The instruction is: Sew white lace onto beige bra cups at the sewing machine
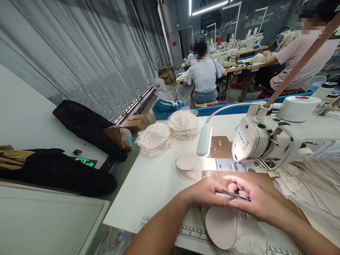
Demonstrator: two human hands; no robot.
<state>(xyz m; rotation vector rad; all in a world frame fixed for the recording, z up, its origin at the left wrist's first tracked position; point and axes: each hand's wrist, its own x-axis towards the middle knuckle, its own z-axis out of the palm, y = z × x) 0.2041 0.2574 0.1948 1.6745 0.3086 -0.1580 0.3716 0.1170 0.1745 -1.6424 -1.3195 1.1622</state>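
Note:
My left hand [209,192] is closed, pinching the edge of a sheer lace piece [249,230] in front of the sewing machine. A beige oval pad [221,226] lies with the lace, hanging below my hands. My right hand [252,196] is closed around small dark metal thread snips [236,195], whose tips point at my left fingers. The fingers partly cover the blades and the fabric edge. Behind my hands stands the white sewing machine [247,138]. Another beige pad on lace [186,163] lies to the left of the machine's needle area.
Two stacks of lace pieces, a left one [155,138] and a right one [183,124], sit at the table's far left. A lamp [204,141] hangs near the needle. More lace fabric [313,180] lies at right. Two people sit ahead, one in light blue [204,76], one in pink [300,63].

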